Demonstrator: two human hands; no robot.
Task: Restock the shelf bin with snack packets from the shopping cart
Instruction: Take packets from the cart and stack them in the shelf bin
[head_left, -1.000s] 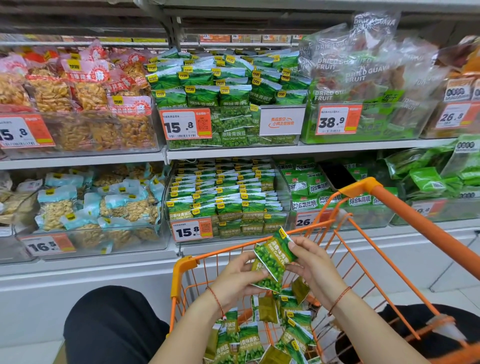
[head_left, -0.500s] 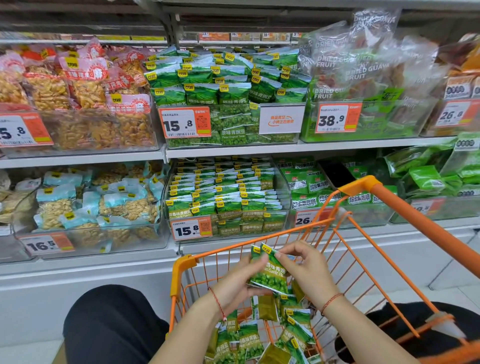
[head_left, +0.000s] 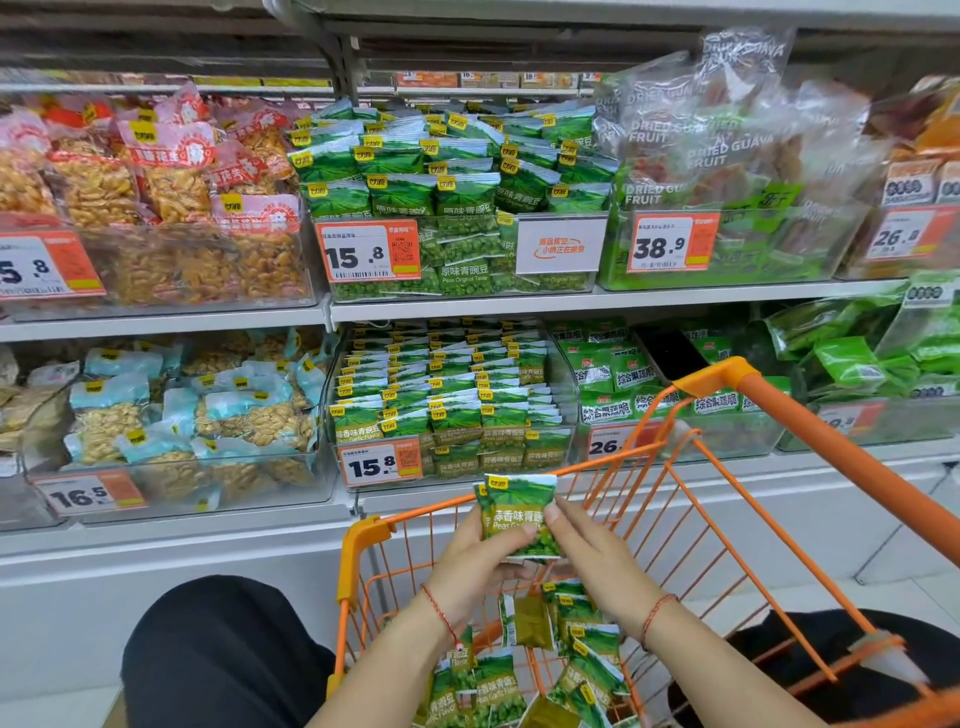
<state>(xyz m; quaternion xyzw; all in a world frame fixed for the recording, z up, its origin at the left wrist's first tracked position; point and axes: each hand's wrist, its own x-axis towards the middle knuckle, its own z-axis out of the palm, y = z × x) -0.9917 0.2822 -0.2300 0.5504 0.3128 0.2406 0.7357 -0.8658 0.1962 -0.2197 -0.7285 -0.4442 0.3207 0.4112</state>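
Note:
Above the orange shopping cart (head_left: 769, 410), my left hand (head_left: 475, 558) grips a small stack of green garlic-pea snack packets (head_left: 519, 506) from below, thumb across the front. My right hand (head_left: 592, 551) touches the stack's right edge with its fingertips. The packets stand upright, labels facing me. Several more of the same packets (head_left: 550, 670) lie loose in the cart's bottom. The clear shelf bin (head_left: 566, 395) of garlic peas sits on the lower shelf straight ahead, behind a 15.8 price tag (head_left: 382, 464), filled with rows of packets.
Neighbouring bins hold peanuts (head_left: 171, 415) at left and green vegetable crisps (head_left: 613, 374) at right. The upper shelf carries original-flavour peas (head_left: 447, 171) and dried guava bags (head_left: 727, 156). My knees (head_left: 218, 654) flank the cart on both sides.
Both hands have raised the packets from a tilted hold low in the cart to an upright, squared stack near the cart's front rim.

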